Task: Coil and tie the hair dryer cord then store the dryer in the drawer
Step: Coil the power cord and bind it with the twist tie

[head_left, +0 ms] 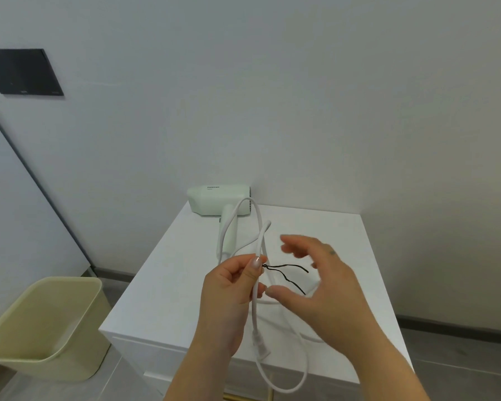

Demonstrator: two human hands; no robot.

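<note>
A pale green hair dryer (219,202) lies on its side at the back left of the white cabinet top (330,235). Its white cord (255,215) loops up from the handle and hangs down in front, with the plug (259,347) dangling below my hands. My left hand (232,287) pinches the gathered cord loops above the cabinet. A thin black twist tie (285,270) is wrapped on the cord at that pinch, its two loose ends sticking out to the right. My right hand (318,273) hovers open just right of the tie ends, blurred, fingers spread.
A beige waste bin (45,328) stands on the floor left of the cabinet. A dark panel (22,71) hangs on the wall at upper left. The cabinet's front face (145,360) shows below its near edge. Grey floor lies on both sides.
</note>
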